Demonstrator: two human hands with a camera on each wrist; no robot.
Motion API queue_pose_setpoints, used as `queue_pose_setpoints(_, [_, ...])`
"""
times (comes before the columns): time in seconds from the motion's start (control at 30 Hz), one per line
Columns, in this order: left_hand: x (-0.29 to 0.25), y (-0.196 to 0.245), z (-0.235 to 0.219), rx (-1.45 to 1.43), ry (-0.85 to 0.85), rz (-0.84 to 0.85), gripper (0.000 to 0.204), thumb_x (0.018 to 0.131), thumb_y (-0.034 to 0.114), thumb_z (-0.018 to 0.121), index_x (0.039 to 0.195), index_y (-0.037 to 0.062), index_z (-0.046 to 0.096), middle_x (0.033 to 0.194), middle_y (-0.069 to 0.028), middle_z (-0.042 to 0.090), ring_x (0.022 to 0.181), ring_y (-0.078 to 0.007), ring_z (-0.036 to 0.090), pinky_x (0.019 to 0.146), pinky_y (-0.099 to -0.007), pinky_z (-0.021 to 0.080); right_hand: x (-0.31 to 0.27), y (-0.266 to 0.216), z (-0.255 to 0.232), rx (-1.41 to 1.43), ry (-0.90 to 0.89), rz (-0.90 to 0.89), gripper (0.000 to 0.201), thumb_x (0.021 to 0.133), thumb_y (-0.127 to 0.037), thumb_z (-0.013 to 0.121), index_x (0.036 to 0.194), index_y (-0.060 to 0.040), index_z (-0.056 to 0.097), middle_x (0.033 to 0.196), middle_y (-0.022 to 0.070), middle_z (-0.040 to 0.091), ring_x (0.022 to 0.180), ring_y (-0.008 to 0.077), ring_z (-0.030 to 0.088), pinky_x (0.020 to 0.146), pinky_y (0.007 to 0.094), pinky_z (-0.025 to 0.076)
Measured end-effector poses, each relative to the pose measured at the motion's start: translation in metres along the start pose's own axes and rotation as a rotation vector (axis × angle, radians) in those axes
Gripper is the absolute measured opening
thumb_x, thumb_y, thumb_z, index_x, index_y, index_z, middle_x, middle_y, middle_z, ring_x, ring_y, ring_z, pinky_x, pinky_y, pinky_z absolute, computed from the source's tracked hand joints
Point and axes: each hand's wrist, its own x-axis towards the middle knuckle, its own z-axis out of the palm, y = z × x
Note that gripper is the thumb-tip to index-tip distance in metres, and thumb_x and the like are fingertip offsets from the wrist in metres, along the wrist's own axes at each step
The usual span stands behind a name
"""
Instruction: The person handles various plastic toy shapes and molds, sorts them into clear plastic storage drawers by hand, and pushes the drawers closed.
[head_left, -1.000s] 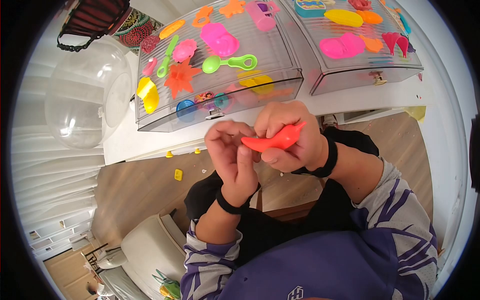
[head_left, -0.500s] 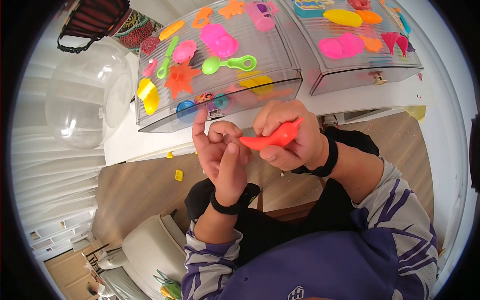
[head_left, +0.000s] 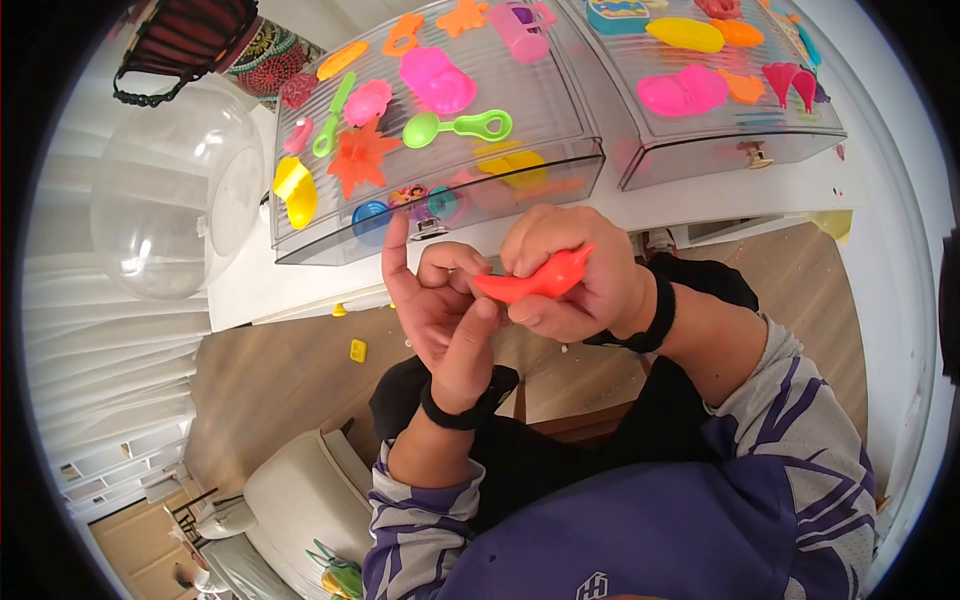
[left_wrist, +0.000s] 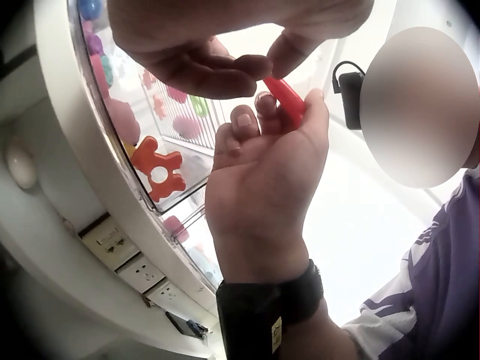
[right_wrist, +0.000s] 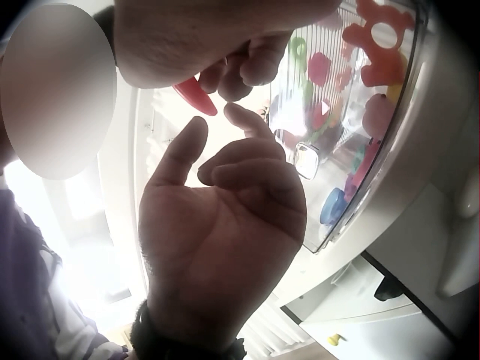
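A red toy chili pepper (head_left: 545, 277) is gripped in my right hand (head_left: 602, 270), its fingers curled round the thick end and its pointed tip aimed left. My left hand (head_left: 440, 312) is raised beside that tip, palm up. In the right wrist view, the left thumb and a fingertip stand apart on either side of the pepper tip (right_wrist: 199, 99). The left wrist view has the tip (left_wrist: 287, 99) right at the left fingertips. Both hands are held in front of the white table (head_left: 245, 285), over the person's lap.
Two clear drawer boxes (head_left: 335, 243) stand on the table, topped with plastic toys, among them a green spoon (head_left: 458, 128), a red leaf shape (head_left: 360, 157) and a yellow piece (head_left: 297, 190). Left of them are a transparent dome (head_left: 160, 200) and a patterned drum (head_left: 270, 62).
The left fingers have come away from the pepper and spread, one finger now extended upward. The right hand has shifted slightly left with the pepper, bringing its tip between left thumb and finger.
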Motion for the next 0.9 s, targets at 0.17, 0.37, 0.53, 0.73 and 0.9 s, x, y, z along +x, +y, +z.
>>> queue_pose_setpoints(0.17, [-0.004,-0.008,-0.004,-0.013,-0.111,0.093,0.107,0.101,0.0,0.079,0.184,0.0106,0.011,0.13,-0.0131,0.064,0.108,-0.0164,0.065,0.095,-0.0306,0.055,0.0,-0.002,0.0,-0.053,-0.034,-0.03,0.042,0.095,-0.03,0.097,0.115,-0.0106,0.065,0.091,0.0057,0.074,0.071,0.0283,0.071,0.063,0.035,0.054])
queue_pose_setpoints(0.37, [-0.002,-0.005,-0.007,-0.076,-0.062,-0.004,0.103,0.1,-0.001,0.076,0.183,0.0104,0.016,0.129,-0.0113,0.062,0.106,-0.0148,0.065,0.087,-0.0272,0.055,0.003,-0.003,0.002,-0.055,-0.006,-0.073,0.04,0.096,-0.026,0.095,0.115,-0.0101,0.064,0.089,0.0063,0.074,0.07,0.0278,0.071,0.061,0.0345,0.053])
queue_pose_setpoints(0.53, [0.002,-0.004,-0.007,-0.187,-0.001,-0.088,0.096,0.101,0.003,0.074,0.181,0.0099,0.021,0.127,-0.0095,0.062,0.101,-0.0118,0.063,0.07,-0.0232,0.051,0.005,-0.006,0.001,-0.064,-0.015,-0.067,0.039,0.096,-0.024,0.094,0.115,-0.0093,0.064,0.091,0.0075,0.075,0.071,0.0273,0.072,0.062,0.0336,0.055])
queue_pose_setpoints(0.73, [0.001,-0.007,-0.008,-0.197,0.009,-0.079,0.092,0.102,0.001,0.071,0.18,0.0084,0.022,0.131,-0.0101,0.062,0.097,-0.0112,0.063,0.067,-0.0228,0.049,0.005,-0.005,0.001,-0.065,-0.016,-0.078,0.038,0.096,-0.023,0.094,0.116,-0.0086,0.064,0.091,0.0081,0.076,0.072,0.0272,0.073,0.062,0.0333,0.055])
queue_pose_setpoints(0.9, [0.001,-0.012,-0.009,-0.111,0.151,-0.052,0.078,0.103,-0.005,0.065,0.172,0.0065,0.031,0.136,-0.0123,0.064,0.083,-0.0106,0.061,0.065,-0.0242,0.05,0.004,-0.004,0.002,-0.053,-0.014,-0.078,0.038,0.096,-0.022,0.094,0.116,-0.0084,0.064,0.091,0.0082,0.077,0.072,0.0274,0.073,0.062,0.0334,0.056])
